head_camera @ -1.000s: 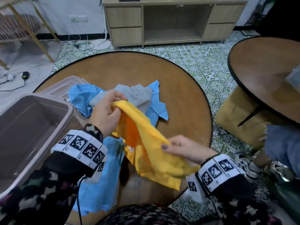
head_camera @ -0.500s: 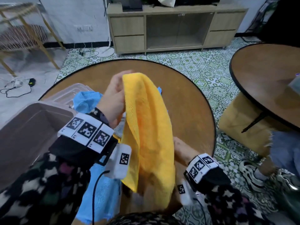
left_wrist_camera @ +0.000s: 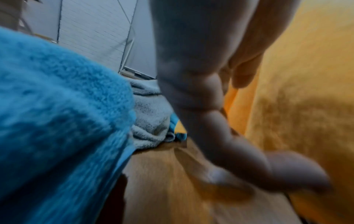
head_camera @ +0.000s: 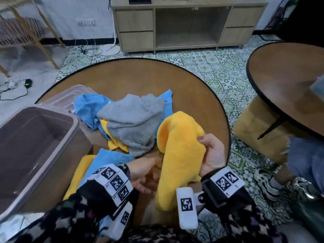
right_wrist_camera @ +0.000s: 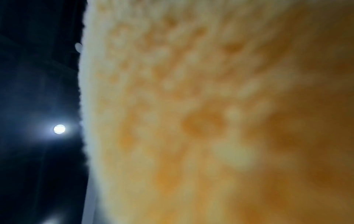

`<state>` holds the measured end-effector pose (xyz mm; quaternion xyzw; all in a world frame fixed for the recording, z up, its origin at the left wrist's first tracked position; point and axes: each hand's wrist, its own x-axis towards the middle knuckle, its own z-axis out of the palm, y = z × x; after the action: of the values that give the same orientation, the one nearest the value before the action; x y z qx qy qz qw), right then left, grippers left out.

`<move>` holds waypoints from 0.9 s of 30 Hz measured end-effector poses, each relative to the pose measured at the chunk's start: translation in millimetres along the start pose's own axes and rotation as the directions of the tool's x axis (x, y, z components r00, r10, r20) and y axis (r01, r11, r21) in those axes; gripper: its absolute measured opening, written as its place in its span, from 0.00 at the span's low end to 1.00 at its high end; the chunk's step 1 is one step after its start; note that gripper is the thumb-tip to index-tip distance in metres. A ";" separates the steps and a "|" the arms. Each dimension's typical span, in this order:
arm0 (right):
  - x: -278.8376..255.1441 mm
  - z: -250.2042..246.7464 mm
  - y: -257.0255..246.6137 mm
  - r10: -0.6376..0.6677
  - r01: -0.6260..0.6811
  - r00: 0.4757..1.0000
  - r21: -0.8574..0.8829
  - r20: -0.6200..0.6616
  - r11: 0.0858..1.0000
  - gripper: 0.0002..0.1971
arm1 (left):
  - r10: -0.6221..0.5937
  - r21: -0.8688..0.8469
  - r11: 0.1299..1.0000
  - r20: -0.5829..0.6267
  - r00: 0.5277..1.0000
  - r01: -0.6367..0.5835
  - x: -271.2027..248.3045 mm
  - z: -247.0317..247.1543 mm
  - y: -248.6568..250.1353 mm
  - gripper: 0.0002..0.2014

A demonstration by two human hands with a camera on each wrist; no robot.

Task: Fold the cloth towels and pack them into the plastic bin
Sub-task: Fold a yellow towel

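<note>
Right hand (head_camera: pixel 211 155) palm up, thumb and fingers pinching the top fold of the yellow towel (head_camera: pixel 180 155), holding it raised over the near table edge; towel drapes down from the fingers across the right wrist and hangs toward the lap. Right wrist view is filled with blurred yellow pile (right_wrist_camera: pixel 210 113), fingers not visible there. Left hand (head_camera: pixel 143 174) low, just left of the hanging towel, palm turned toward it; in the left wrist view the fingers (left_wrist_camera: pixel 201 106) are extended and loosely bent, tips at or against the yellow cloth (left_wrist_camera: pixel 306 106), nothing clearly gripped, motion blur. Both wrists wear tag-marked bands. Beside the left wrist a blue towel (head_camera: pixel 112 156) lies on the table (head_camera: pixel 140 76), partly over another yellow cloth (head_camera: pixel 78 172) at the near edge. Behind, mid-table, a heap: grey towel (head_camera: pixel 133 120) on top of blue (head_camera: pixel 87 106) and yellow ones. Bin (head_camera: pixel 35 146) at the left, nothing visible inside, well apart from the held towel; a clear lid (head_camera: pixel 70 95) lies behind it. Second table (head_camera: pixel 289 81) at right.
</note>
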<state>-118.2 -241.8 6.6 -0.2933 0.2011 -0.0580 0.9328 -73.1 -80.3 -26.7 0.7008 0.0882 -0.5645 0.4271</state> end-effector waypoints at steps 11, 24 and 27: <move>2.9 4.9 -13.6 0.094 -0.086 0.986 -0.059 0.136 0.995 0.14 | 0.371 -0.653 0.612 -0.260 0.892 -0.445 -10.0 -14.8 5.1 0.13; 21.2 -45.7 -2.5 -0.188 0.100 0.946 -0.316 -0.263 0.944 0.23 | 0.688 -0.087 0.470 -0.588 0.426 -0.879 -43.9 -104.4 -7.1 0.44; 25.4 -44.2 -10.1 -0.194 0.113 0.954 -0.325 -0.227 0.939 0.25 | 0.693 -0.027 0.567 -0.525 0.494 -0.823 -54.4 -109.1 -0.5 0.29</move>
<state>-113.0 -279.0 -29.4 -0.4404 0.3027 -0.1364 0.8342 -14.1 15.6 19.9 0.7110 -0.0574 -0.1146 0.6914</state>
